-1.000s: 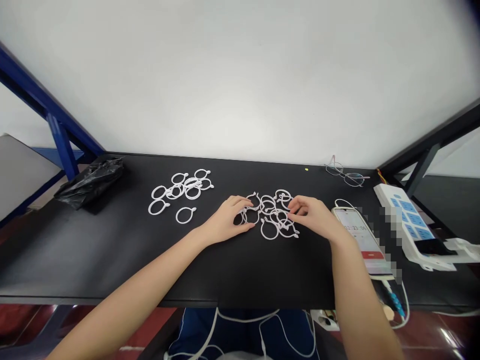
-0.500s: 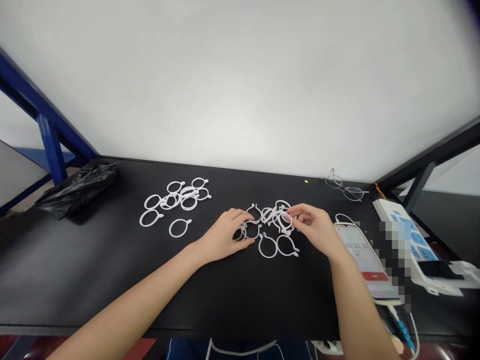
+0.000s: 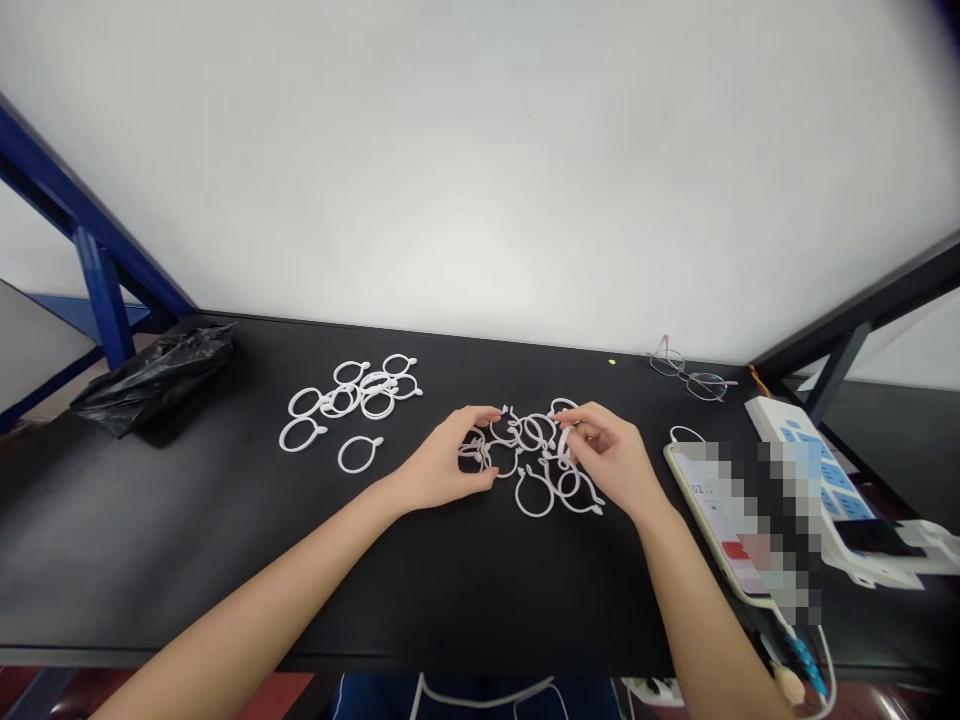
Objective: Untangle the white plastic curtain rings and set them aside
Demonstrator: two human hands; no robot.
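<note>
White plastic curtain rings (image 3: 534,495) with small eyelets lie in a loose, overlapping pile between my two hands on the black table (image 3: 420,590). My left hand (image 3: 442,462) curves around the pile's left side, thumb and fingers spread apart, with a few rings inside that curve. At the right side, my right hand (image 3: 609,452) pinches one tilted curtain ring (image 3: 564,445) between thumb and fingers; its fingertips partly hide the rings behind. A second group of the same rings (image 3: 358,455) sits farther left, apart from both hands.
A crumpled black plastic bag (image 3: 161,375) lies at the far left. Eyeglasses (image 3: 686,375) rest near the wall. To the right are a phone (image 3: 720,520) with a cable and a white power strip (image 3: 814,470). A blue metal frame (image 3: 97,290) rises at the left.
My left hand's thumb and fingers have spread wider. My right hand has shifted slightly left with a ring in its fingers, and several rings in the pile have moved. The left group is unchanged.
</note>
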